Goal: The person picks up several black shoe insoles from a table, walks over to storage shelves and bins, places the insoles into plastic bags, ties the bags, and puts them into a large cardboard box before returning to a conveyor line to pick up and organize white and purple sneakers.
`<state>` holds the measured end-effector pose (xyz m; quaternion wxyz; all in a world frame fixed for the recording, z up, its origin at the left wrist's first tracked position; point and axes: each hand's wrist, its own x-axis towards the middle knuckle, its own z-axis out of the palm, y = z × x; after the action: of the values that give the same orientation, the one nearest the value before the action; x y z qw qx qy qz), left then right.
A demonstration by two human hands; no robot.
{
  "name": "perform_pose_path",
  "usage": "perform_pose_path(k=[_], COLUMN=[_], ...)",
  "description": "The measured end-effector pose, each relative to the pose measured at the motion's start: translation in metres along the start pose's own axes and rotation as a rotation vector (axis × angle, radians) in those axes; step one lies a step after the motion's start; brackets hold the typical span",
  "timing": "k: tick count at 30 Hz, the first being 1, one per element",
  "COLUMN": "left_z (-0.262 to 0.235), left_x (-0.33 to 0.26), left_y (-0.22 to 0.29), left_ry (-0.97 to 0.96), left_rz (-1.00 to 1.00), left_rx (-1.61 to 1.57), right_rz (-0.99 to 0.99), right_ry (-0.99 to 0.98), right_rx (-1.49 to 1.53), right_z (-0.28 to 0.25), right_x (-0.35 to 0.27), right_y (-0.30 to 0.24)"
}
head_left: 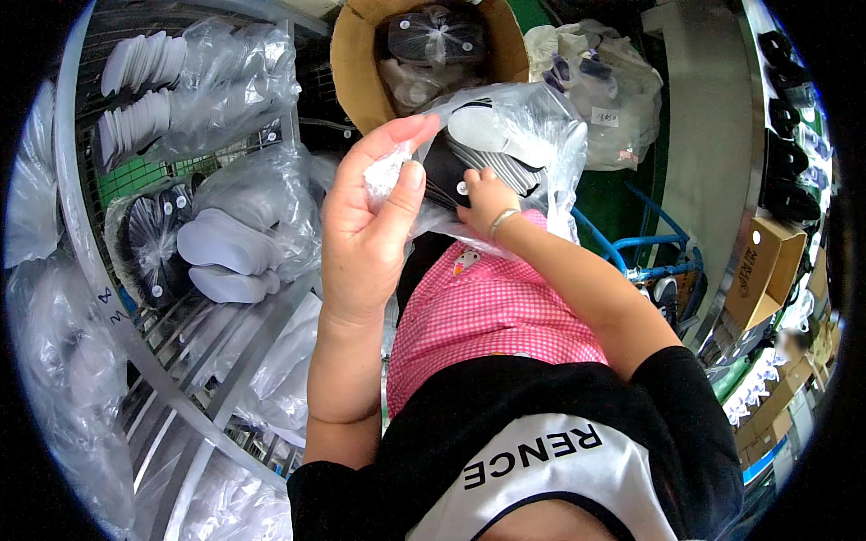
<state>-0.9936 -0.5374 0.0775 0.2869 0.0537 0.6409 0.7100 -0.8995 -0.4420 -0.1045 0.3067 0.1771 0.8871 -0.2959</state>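
Left hand (365, 230) raised, thumb and fingers pinched on the edge of a clear plastic bag (532, 135) holding black-and-white soles (492, 135), bag stretched rightward to the right hand (487, 200), which is inside its mouth, grip not discernible; cardboard box (352, 63) just beyond both hands.

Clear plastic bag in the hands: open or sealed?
Open. The left hand pinches the clear plastic bag mouth; the right hand reaches inside toward black-and-white shoe soles.

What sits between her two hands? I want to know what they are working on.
In the head view, a clear plastic bag with dark shoe parts inside spans from left hand to right hand.
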Motion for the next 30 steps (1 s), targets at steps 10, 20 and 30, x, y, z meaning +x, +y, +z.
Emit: perform_pose_path(k=[10, 20, 30], left_z=[-0.003, 0.002, 0.0], left_x=[-0.001, -0.001, -0.002], left_y=[-0.001, -0.003, -0.005], left_ry=[0.04, 0.01, -0.01], left_rz=[-0.086, -0.086, -0.058], left_rx=[-0.126, -0.07, -0.074], right_rz=[-0.275, -0.224, -0.288], right_ry=[0.085, 0.104, 0.147], right_rx=[0.297, 0.178, 0.206], right_z=[0.0, 0.013, 0.014], right_x=[-0.039, -0.038, -0.041], right_y=[0.081, 0.077, 0.074])
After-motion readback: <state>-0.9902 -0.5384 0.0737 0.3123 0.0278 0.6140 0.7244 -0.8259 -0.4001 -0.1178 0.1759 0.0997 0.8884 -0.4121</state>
